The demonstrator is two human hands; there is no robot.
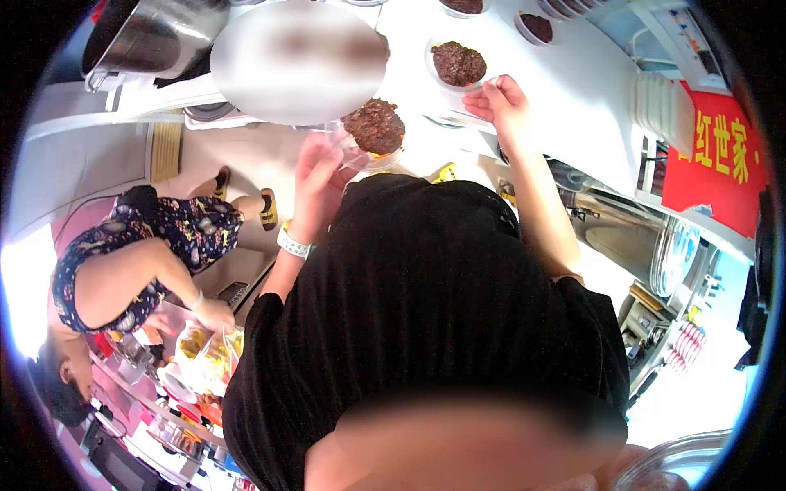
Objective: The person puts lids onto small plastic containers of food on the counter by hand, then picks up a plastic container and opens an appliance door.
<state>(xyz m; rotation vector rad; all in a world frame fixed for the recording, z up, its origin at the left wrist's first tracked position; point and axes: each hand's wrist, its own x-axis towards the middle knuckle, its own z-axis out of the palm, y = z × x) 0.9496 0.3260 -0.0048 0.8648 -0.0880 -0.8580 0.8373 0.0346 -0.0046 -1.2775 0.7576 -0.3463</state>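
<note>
My left hand (318, 173), with a pale band at the wrist, grips the side of a clear plastic bowl (385, 161). Dark brown, chunky food (374, 127) is heaped in that bowl, which is held off the table's near edge, close to my body. Over the white table, my right hand (501, 102) has its fingers closed at the rim of a second clear bowl (458, 65). This one holds the same kind of dark food and seems to rest on the tabletop.
More filled bowls (536, 28) stand along the far side of the white table (565, 90). A large metal pot (160, 37) is at upper left, beside a blurred patch. Stacked white containers (659, 106) sit at the right. Another person (123, 278) bends over bags at left.
</note>
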